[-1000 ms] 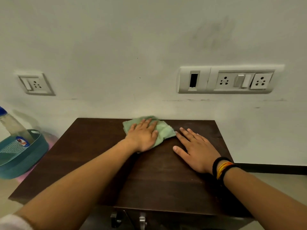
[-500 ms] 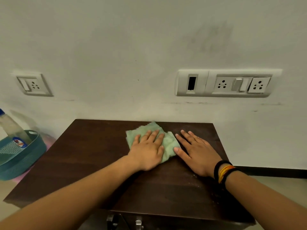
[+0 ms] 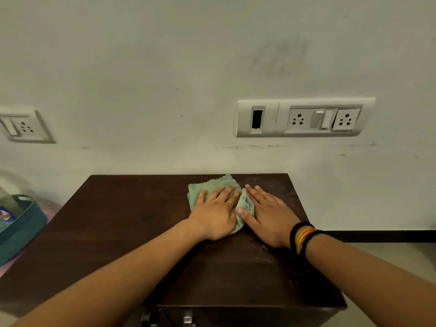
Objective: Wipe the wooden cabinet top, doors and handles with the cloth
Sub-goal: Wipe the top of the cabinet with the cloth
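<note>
A dark wooden cabinet top [image 3: 118, 232] fills the lower middle of the head view, set against the wall. A light green cloth [image 3: 207, 188] lies on its far right half. My left hand [image 3: 215, 214] presses flat on the cloth with straight fingers. My right hand [image 3: 267, 214] lies flat on the wood right beside it, its thumb touching the cloth's right edge. Metal door handles [image 3: 188, 320] peek out below the front edge; the doors themselves are hidden.
A teal basket [image 3: 21, 228] holding a spray bottle [image 3: 6, 215] stands left of the cabinet. Wall sockets [image 3: 304, 118] sit above the cabinet at the right, and a single socket [image 3: 23, 127] is at the far left. Floor shows at the right.
My left hand has slid the cloth to the right across the top until it meets my right hand, whose thumb now touches the cloth. The right hand has barely moved.
</note>
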